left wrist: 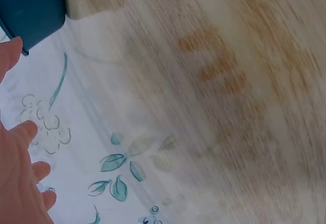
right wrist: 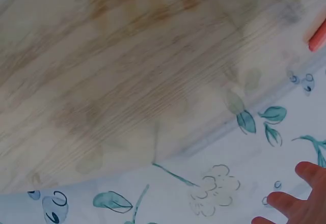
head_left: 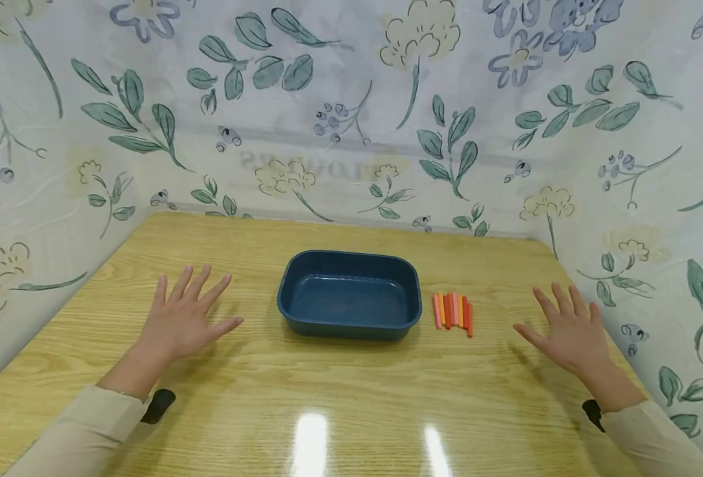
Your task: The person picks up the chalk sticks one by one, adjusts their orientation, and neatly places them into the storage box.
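Note:
A dark blue rectangular tray (head_left: 351, 329) with rounded corners sits at the middle of the table, with nothing inside it. Just right of it lies a row of thin sticks (head_left: 454, 311) in red, pink and orange, side by side. My left hand (head_left: 187, 318), fingers spread, is over the table to the left of the tray. To the right of the sticks my right hand (head_left: 572, 334) is held out, fingers spread too and holding nothing. In the left wrist view the tray's corner (left wrist: 33, 10) shows beyond the fingers. One stick's end (right wrist: 318, 36) shows in the right wrist view.
The wooden table (head_left: 351, 391) has a light grain and bright reflections near the front. Flower-printed fabric (head_left: 339, 119) hangs along its back and both sides. A black band (head_left: 159, 405) is on the left wrist, another (head_left: 593, 415) on the right.

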The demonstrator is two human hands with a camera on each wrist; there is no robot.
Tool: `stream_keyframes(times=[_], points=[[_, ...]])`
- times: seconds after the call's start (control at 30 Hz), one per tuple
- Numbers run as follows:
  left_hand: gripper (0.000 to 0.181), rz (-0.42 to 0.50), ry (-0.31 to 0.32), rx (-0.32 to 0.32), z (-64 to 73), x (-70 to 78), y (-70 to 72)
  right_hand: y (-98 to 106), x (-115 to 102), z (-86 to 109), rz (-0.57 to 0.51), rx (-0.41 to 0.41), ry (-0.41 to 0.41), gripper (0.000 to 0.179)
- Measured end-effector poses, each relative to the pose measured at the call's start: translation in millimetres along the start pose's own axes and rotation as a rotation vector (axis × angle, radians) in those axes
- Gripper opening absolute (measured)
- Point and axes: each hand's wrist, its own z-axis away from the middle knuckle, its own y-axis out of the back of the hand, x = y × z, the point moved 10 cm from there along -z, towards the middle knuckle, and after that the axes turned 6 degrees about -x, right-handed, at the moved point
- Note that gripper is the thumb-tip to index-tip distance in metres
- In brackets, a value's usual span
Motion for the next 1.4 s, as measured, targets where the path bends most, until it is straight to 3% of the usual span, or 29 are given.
stream_keyframes(times=[0.3,0.47,0.63,0.93,1.17,1.4], points=[[0.094,0.112,-0.008,0.061,-8.1,1.2,6.5,0,-10,-10.5,-0.148,-0.026,-0.010,0.078],[0.095,0.296,-0.016,0.089,-16.9,2.2,7.5,-4,-15,-18.6,-0.308,-0.089,-0.045,0.074],[0.098,0.565,0.026,0.034,-24.4,3.0,0.6,-9,-18,-29.1,-0.430,-0.134,-0.080,0.071],[0.092,0.858,0.096,-0.029,-37.7,11.0,-8.6,-25,-25,-43.0,-0.623,-0.225,-0.131,0.070],[0.085,1.121,0.070,-0.088,-50.8,28.8,-17.0,-41,-32,-48.8,-0.812,-0.300,-0.190,0.067],[0.078,1.255,0.058,-0.161,-59.4,43.0,-26.1,-61,-40,-54.3,-1.033,-0.391,-0.262,0.065]])
